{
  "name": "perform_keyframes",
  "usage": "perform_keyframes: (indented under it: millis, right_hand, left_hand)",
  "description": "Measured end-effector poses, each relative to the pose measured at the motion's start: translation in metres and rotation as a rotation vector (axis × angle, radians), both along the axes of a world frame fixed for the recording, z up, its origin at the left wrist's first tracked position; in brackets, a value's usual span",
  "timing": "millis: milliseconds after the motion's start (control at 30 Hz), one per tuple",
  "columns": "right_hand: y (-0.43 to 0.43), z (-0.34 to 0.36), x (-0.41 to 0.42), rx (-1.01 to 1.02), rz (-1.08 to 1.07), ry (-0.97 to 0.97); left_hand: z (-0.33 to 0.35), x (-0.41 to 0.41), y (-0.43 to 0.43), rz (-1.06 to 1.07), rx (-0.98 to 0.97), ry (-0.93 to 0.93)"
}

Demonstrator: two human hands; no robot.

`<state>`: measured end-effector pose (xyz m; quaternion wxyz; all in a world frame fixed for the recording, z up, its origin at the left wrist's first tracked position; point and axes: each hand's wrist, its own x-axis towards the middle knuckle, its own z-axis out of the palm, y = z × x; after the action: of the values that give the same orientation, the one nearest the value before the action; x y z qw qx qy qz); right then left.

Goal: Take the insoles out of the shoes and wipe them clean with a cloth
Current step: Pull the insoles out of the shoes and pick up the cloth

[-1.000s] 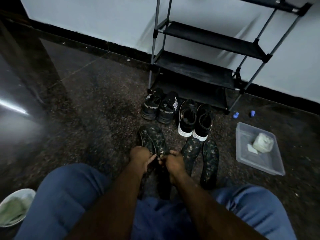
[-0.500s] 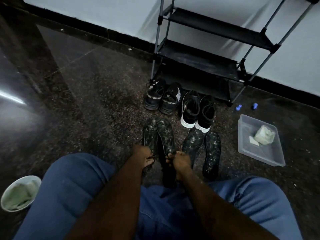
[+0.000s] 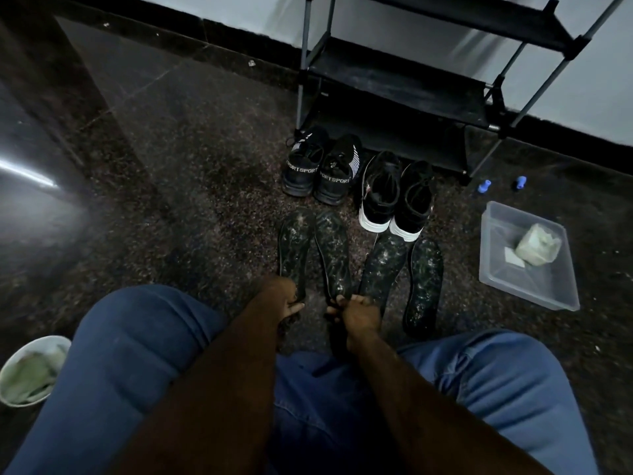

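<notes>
1. Left hand [image 3: 281, 296] covers the left insole's [image 3: 295, 245] heel, and its grip is too dim to read.
2. Right hand [image 3: 356, 313] hides the second insole's [image 3: 334, 248] heel.
3. Bowl [image 3: 20, 361] clipped by the left edge.
4. Rack [image 3: 394, 73] top cut off.

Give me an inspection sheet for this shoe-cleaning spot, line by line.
Surface: dark speckled floor, glossy.
Job's things: four dusty insoles lying flat: leftmost insole, second insole, third insole, fourth insole. SPORT shoes and white-soled shoes beyond them. Greenish cloth in white bowl.
Clutter: clear tub holding pale wad; two blue pieces.
Grips: left hand on leftmost insole's heel, grip unclear; right hand pinches second insole's heel.
Cables: nothing seen.
Surroundings: shoe rack against pale wall.
</notes>
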<state>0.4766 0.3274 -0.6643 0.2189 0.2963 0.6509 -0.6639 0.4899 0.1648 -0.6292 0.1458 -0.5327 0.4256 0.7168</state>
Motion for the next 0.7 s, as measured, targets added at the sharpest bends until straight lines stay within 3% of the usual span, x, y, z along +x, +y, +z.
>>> perform_keyframes:
  millis: [167,400,567,700]
  right_hand:
    - [0.0,0.005,0.007,-0.074,0.021,-0.046]
    - [-0.002,0.011,0.01,-0.053,0.174,0.02]
    - [-0.001,0.012,0.012,-0.027,0.263,0.058]
    - [0.001,0.011,0.015,0.013,0.311,0.069]
  left_hand:
    - [-0.002,0.003,0.001,-0.01,-0.005,0.019]
    - [0.001,0.008,0.0,-0.177,-0.162,-0.089]
    - [0.009,0.016,0.005,-0.665,-0.769,-0.152]
    - [0.014,0.021,0.007,-0.801,-0.991,-0.26]
